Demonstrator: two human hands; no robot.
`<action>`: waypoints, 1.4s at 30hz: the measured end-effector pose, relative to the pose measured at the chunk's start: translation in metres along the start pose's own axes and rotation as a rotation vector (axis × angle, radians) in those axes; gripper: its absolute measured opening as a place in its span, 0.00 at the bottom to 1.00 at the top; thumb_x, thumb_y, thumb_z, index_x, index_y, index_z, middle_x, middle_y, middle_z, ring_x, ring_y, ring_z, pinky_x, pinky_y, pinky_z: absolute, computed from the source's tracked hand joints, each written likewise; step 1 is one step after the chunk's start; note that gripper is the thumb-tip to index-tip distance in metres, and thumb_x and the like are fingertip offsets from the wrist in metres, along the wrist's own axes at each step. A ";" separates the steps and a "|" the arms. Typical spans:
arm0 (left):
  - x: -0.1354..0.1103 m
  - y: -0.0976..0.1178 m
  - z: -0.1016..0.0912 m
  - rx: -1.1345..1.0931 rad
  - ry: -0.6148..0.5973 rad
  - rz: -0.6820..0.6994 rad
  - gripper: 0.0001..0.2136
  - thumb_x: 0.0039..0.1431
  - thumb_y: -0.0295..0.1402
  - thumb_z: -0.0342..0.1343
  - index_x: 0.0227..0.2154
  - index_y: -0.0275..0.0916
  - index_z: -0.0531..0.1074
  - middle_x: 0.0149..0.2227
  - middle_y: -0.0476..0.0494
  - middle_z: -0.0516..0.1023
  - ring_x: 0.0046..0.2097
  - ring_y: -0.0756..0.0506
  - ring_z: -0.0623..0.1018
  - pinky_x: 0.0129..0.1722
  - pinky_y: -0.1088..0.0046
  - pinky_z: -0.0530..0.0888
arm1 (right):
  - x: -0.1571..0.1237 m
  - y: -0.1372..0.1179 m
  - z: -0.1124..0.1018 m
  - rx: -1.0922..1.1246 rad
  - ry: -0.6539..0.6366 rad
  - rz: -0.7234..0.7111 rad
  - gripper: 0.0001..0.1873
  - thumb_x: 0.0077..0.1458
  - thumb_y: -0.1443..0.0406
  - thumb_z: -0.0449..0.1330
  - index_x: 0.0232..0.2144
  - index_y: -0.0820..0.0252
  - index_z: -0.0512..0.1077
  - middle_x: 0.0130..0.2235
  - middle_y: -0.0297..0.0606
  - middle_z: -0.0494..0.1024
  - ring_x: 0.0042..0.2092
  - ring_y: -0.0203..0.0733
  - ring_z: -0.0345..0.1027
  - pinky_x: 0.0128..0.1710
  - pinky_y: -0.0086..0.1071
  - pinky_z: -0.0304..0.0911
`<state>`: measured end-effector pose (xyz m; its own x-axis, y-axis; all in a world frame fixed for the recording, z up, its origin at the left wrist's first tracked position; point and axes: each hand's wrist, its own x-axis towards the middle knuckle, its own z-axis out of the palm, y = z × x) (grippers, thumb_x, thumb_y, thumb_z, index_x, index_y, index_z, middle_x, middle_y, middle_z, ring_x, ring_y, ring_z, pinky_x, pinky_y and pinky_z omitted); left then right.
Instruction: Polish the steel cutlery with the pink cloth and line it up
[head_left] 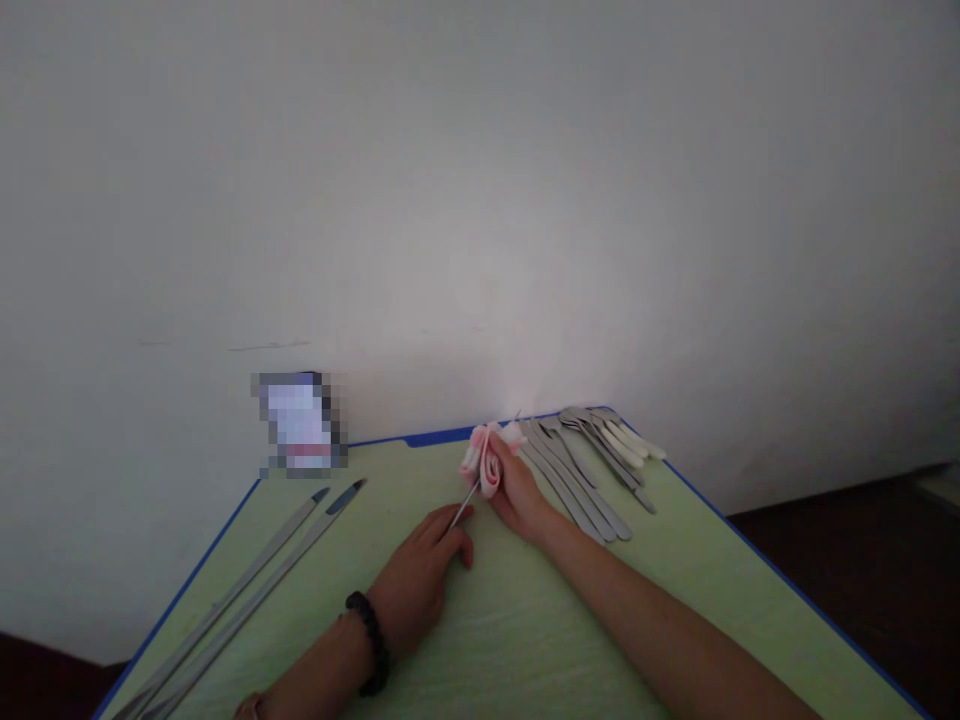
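Observation:
My left hand (420, 570), with a dark beaded bracelet at the wrist, grips the near end of a slim metal piece of cutlery (463, 507). Its kind is hard to tell, as the middle is covered. Around that middle, my right hand (517, 495) pinches a folded pink and white cloth (489, 470). A thin tip pokes out past the cloth on the far side. Just right of the right hand lie several metal table knives (577, 490), side by side on the green table (495, 640).
Spoons and forks (600, 435) and white-handled cutlery (634, 440) lie at the far right corner. Long table knives (262, 590) lie along the left edge. A phone with a blurred screen (304, 420) leans at the back left. The wall (480, 200) borders the table's back.

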<state>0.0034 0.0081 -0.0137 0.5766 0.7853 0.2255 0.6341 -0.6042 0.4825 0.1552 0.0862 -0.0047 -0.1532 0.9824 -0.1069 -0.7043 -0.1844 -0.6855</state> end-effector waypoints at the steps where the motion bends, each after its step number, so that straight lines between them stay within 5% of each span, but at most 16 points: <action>1: 0.000 0.001 0.000 0.004 0.012 0.006 0.21 0.40 0.11 0.41 0.33 0.41 0.64 0.58 0.41 0.65 0.61 0.45 0.62 0.58 0.59 0.64 | -0.002 0.001 0.000 -0.049 -0.034 0.007 0.18 0.41 0.54 0.67 0.30 0.59 0.70 0.25 0.30 0.74 0.28 0.35 0.67 0.28 0.29 0.63; 10: 0.002 0.010 -0.002 0.104 0.023 0.047 0.11 0.57 0.21 0.44 0.36 0.40 0.68 0.42 0.40 0.72 0.51 0.41 0.70 0.54 0.58 0.68 | -0.006 0.008 -0.006 -0.361 -0.156 0.042 0.15 0.44 0.55 0.64 0.23 0.61 0.69 0.22 0.32 0.73 0.27 0.38 0.67 0.27 0.30 0.59; 16: 0.001 0.005 0.002 0.107 0.021 0.032 0.18 0.53 0.16 0.43 0.42 0.40 0.68 0.52 0.39 0.71 0.58 0.42 0.66 0.58 0.57 0.65 | -0.004 0.007 -0.004 -0.282 -0.132 0.043 0.16 0.44 0.53 0.64 0.24 0.61 0.70 0.20 0.31 0.72 0.24 0.36 0.65 0.26 0.30 0.61; 24: -0.003 -0.002 0.006 0.179 -0.007 0.061 0.25 0.51 0.15 0.43 0.51 0.40 0.66 0.60 0.41 0.66 0.62 0.42 0.63 0.60 0.54 0.64 | 0.006 -0.007 -0.003 0.131 0.135 0.001 0.10 0.49 0.58 0.63 0.30 0.58 0.70 0.27 0.30 0.74 0.26 0.32 0.66 0.29 0.28 0.65; 42: -0.003 0.010 -0.002 0.149 -0.016 0.105 0.18 0.58 0.24 0.47 0.51 0.40 0.67 0.60 0.38 0.65 0.63 0.39 0.60 0.61 0.54 0.62 | -0.001 -0.003 -0.005 -0.101 -0.088 0.117 0.14 0.47 0.56 0.63 0.28 0.61 0.69 0.22 0.31 0.73 0.24 0.35 0.67 0.25 0.28 0.64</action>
<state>0.0070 -0.0001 -0.0077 0.6511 0.7153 0.2540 0.6385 -0.6970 0.3263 0.1606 0.0860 -0.0060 -0.2931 0.9472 -0.1299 -0.6054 -0.2891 -0.7416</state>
